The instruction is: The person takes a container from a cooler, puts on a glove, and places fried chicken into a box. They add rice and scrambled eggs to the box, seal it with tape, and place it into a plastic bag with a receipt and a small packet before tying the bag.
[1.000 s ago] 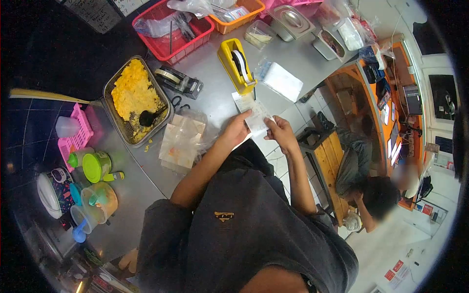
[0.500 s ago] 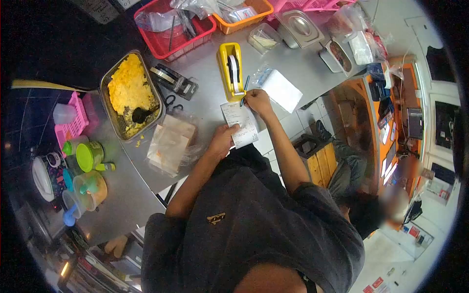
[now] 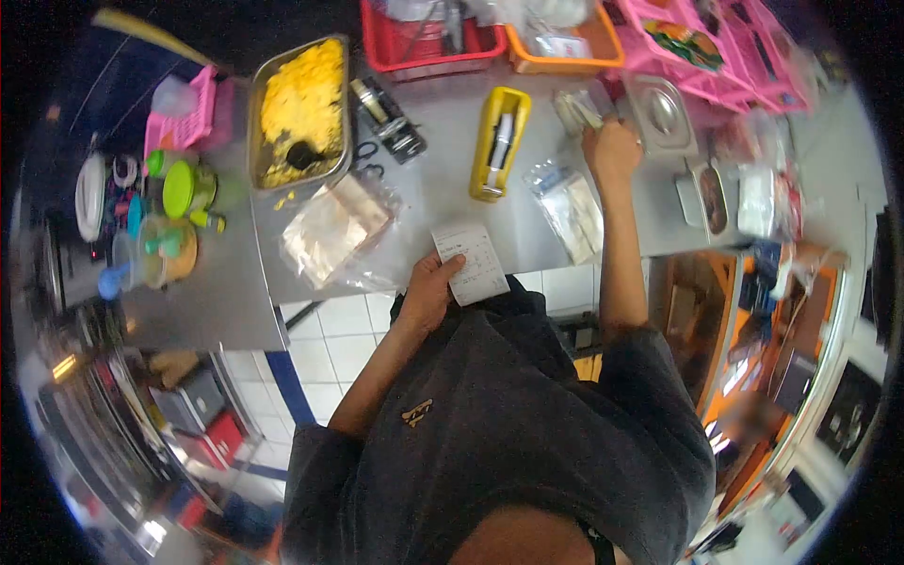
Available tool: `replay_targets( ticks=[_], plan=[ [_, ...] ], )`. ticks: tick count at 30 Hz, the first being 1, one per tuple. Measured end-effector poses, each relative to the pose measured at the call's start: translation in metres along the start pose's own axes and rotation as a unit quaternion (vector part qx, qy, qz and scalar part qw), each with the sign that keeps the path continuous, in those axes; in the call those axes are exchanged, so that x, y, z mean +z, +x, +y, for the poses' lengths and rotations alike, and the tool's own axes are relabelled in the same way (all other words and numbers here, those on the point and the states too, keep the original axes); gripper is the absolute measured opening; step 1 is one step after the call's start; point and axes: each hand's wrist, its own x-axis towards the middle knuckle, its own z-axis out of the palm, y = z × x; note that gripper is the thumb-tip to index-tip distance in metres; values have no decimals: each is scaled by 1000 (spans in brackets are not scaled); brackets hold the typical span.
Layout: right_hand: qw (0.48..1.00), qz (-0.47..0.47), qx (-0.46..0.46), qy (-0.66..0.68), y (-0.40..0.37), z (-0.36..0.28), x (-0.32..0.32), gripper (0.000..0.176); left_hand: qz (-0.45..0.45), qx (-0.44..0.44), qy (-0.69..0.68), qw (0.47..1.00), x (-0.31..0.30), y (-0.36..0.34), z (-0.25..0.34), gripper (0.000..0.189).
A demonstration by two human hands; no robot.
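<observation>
My left hand [image 3: 431, 290] holds a white printed receipt [image 3: 478, 266], with the thumb over its face, just in front of my body. My right hand [image 3: 612, 149] is stretched out at a small clear tub [image 3: 570, 105] of pale, thin pieces. Its fingers look curled at the tub's edge; what they grip, if anything, I cannot make out. A yellow tape dispenser [image 3: 498, 141] stands between the hands. Below my right hand lies a clear plastic packet with white paper [image 3: 573, 215]. A stack of brown paper sheets in plastic [image 3: 337, 226] lies left of the receipt.
A metal tray [image 3: 347, 113] holds yellow crumbled food and a dark spoon. Black scissors [image 3: 369, 160] and a black dispenser [image 3: 391, 122] lie beside it. Red [image 3: 433, 68], orange [image 3: 565, 64] and pink baskets [image 3: 744, 89] line the back. Lidded metal containers [image 3: 664, 113] stand right.
My right hand has moved from the tape dispenser and the blue pen there to the clear tub farther right. My left hand still holds the receipt. The view has shifted.
</observation>
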Motion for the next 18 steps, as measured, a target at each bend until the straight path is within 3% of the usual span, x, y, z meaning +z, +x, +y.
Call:
replay_targets(
  ticks=[1,3,4,5,7,8,10,12,18],
  plan=[
    [1000,0,-22,9,-2,-17,-7,28,14,13,-14,1000,-1,0,-2,25],
    [959,61,-116,253,-23,-66,-23,31,32,62,-49,996,-6,-4,-7,26],
    [954,-41,-121,270,-35,-100,-44,34,40,71,-57,995,-6,-6,-10,26],
    [936,-72,-163,304,-45,-126,-37,38,44,74,-79,993,-6,-5,-11,29],
    [897,16,-257,359,-57,-175,-16,47,51,82,-112,989,-3,-5,-16,33],
    [893,15,-269,359,-59,-193,-15,47,58,88,-124,987,-2,-4,-17,36],
    [920,-124,-268,256,-60,-221,-12,66,70,100,-141,982,5,-3,-17,40],
    [924,-115,-277,236,-56,-235,-8,64,86,116,-187,972,12,-4,-14,49],
    [931,-146,-265,206,-68,-226,-19,54,64,118,-241,961,1,11,-23,44]
  ],
)
